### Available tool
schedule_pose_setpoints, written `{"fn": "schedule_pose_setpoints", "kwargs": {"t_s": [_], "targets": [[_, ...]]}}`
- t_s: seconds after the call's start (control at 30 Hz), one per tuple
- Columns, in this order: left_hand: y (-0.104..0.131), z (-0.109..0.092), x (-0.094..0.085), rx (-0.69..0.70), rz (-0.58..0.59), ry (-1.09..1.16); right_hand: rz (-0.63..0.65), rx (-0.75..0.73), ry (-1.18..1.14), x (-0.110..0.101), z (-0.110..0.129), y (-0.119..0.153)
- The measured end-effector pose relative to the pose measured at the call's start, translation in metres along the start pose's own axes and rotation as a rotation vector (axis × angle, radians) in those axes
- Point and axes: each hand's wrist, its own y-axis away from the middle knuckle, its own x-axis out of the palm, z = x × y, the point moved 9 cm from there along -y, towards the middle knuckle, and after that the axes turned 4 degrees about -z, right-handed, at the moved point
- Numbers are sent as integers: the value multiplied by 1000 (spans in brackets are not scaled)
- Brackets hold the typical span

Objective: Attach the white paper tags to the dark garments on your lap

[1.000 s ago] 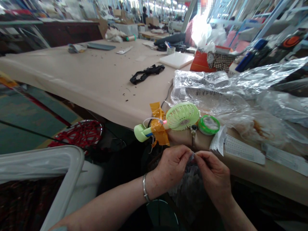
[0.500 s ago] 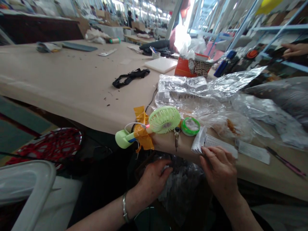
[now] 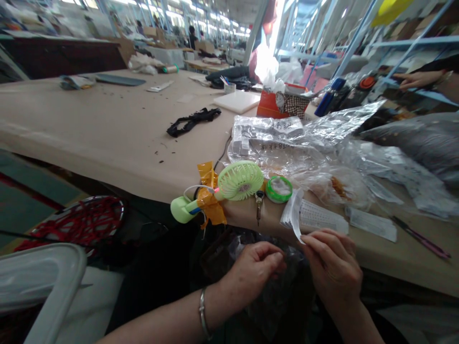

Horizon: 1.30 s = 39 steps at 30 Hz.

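A stack of white paper slips (image 3: pixel 291 210) lies at the table's front edge. My right hand (image 3: pixel 332 263) pinches the end of the top slip, which curls up and toward me. My left hand (image 3: pixel 260 267), with a bangle at the wrist, is closed below the table edge, left of my right hand; whether it holds anything is hidden. Beside the stack lies a printed sheet (image 3: pixel 322 216). A round green container (image 3: pixel 278 189) with white contents stands just behind the stack.
A green fan (image 3: pixel 240 180) is taped at the edge, beside a small pointed tool (image 3: pixel 258 208). Clear plastic bags (image 3: pixel 287 143) cover the table behind. Pink-handled scissors (image 3: pixel 423 238) lie at right. Another person's hand (image 3: pixel 419 79) shows at upper right.
My left hand has moved right and up, closer to my right hand. My right hand has drawn the end of one slip up from the stack and toward me.
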Motion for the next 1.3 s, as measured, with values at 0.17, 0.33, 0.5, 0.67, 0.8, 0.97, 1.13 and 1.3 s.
{"fn": "schedule_pose_setpoints", "kwargs": {"t_s": [0.17,0.33,0.5,0.67,0.8,0.97,1.13,1.3], "targets": [[-5,-3,32,-165,47,502,67,-16,-126,-7,36,19],[-5,4,30,-233,-98,503,127,-27,-206,-7,45,31],[-2,14,28,-271,-62,395,200,21,13,-1,-1,15],[2,28,28,-309,-16,272,291,31,370,14,-36,10],[5,33,30,-293,4,264,201,-12,338,9,-32,14],[4,35,24,-325,-33,245,109,53,164,4,-40,11],[15,48,18,-413,-67,225,10,206,-13,-8,-44,9],[11,61,11,-569,-207,86,40,265,132,-1,-65,12]]}}
